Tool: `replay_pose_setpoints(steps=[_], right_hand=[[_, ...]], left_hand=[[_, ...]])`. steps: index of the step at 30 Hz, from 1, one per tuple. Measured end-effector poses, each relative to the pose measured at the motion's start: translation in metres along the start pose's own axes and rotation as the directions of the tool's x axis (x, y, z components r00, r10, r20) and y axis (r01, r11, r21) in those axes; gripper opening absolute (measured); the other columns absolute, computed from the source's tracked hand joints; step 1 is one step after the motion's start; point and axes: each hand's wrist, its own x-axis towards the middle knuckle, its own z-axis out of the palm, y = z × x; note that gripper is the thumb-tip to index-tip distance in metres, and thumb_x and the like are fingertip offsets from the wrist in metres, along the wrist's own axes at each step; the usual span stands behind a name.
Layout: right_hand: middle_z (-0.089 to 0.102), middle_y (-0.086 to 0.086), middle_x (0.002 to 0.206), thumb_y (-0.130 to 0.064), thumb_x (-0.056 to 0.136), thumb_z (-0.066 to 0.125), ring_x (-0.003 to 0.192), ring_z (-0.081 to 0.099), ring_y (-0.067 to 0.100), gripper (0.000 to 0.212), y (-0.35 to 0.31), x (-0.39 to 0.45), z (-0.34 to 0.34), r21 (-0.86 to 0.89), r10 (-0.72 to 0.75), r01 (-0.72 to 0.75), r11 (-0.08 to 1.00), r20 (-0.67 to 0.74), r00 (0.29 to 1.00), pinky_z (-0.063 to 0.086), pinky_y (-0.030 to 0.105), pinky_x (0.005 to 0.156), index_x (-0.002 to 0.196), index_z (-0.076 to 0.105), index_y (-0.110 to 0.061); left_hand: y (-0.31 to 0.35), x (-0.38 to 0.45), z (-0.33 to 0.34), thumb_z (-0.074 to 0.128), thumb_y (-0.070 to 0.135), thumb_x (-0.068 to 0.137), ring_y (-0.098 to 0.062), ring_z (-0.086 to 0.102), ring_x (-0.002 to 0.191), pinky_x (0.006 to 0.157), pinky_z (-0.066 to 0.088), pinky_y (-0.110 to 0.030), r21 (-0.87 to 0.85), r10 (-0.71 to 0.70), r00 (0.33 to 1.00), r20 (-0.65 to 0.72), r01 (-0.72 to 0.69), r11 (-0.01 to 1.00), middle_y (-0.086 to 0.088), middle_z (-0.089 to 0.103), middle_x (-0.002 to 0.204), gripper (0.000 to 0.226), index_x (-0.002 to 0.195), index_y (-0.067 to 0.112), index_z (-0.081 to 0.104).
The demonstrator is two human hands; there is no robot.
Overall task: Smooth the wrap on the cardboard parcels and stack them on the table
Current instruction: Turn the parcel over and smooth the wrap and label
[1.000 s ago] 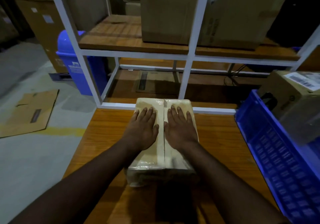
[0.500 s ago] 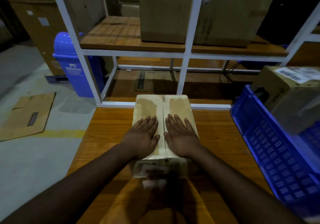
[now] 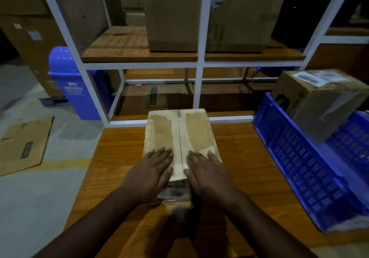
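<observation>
Head view: our left hand (image 3: 148, 174) and right hand (image 3: 207, 172) press flat-fingered on the parcel (image 3: 179, 138) by the crate (image 3: 299, 158), seemingly stiff, slick-wrapped, best gripped at its sides.

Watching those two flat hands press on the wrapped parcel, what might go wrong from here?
1. Both the left hand and the right hand press near the wrapped parcel's near end, so the far end may be left unsmoothed.
2. The parcel's far end overlaps the white frame rail at the table's far edge; a forward push might slide it off.
3. The loose wrap by the label may crease.
</observation>
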Motion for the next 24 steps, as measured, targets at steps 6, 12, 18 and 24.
replay_pose_setpoints(steps=[6, 12, 18, 24], right_hand=[[0.078, -0.001, 0.117, -0.042, 0.095, 0.058, 0.11, 0.074, 0.017, 0.034, -0.015, -0.049, 0.014, -0.036, 0.13, -0.143, 0.989, -0.25, 0.96, 0.057, 0.038, 0.096, 0.111, 0.08, -0.022], [0.007, 0.0, 0.175, -0.055, 0.107, 0.032, 0.161, -0.002, 0.021, 0.071, 0.006, 0.009, 0.001, 0.034, 0.219, -0.218, 0.975, -0.038, 0.975, 0.002, 0.051, 0.13, 0.166, 0.014, -0.02], [0.065, 0.005, 0.138, -0.044, 0.098, 0.05, 0.135, 0.054, 0.03, 0.044, 0.011, 0.041, 0.003, -0.153, 0.197, -0.22, 0.963, -0.156, 0.968, 0.015, 0.054, 0.126, 0.13, 0.066, -0.018], [0.002, 0.004, 0.176, -0.04, 0.11, 0.02, 0.162, -0.001, 0.024, 0.063, 0.019, 0.088, 0.004, -0.095, 0.19, -0.193, 0.976, -0.043, 0.981, -0.002, 0.051, 0.129, 0.167, 0.009, -0.016]], left_hand=[[0.012, -0.032, -0.005, 0.047, 0.044, 0.101, -0.008, 0.052, 0.138, 0.112, 0.04, -0.024, -0.047, -0.013, 0.992, -0.126, 0.008, 0.999, 0.01, 0.06, 0.145, 0.042, 0.134, 0.027, 0.069], [0.008, 0.028, -0.01, 0.035, 0.055, 0.106, -0.021, 0.011, 0.158, 0.128, 0.011, -0.04, 0.069, -0.128, 0.991, 0.03, 0.125, 0.99, 0.0, 0.017, 0.17, 0.068, 0.163, 0.018, 0.025], [-0.002, 0.063, -0.016, 0.041, 0.046, 0.098, -0.026, 0.056, 0.129, 0.098, 0.05, -0.037, 0.052, -0.177, 0.983, 0.053, 0.175, 0.983, -0.006, 0.059, 0.141, 0.045, 0.123, 0.019, 0.067], [-0.024, 0.092, -0.001, 0.023, 0.051, 0.107, -0.023, 0.003, 0.159, 0.129, 0.003, -0.044, 0.142, -0.171, 0.972, 0.158, 0.15, 0.979, -0.004, 0.008, 0.173, 0.065, 0.164, 0.021, 0.016]])
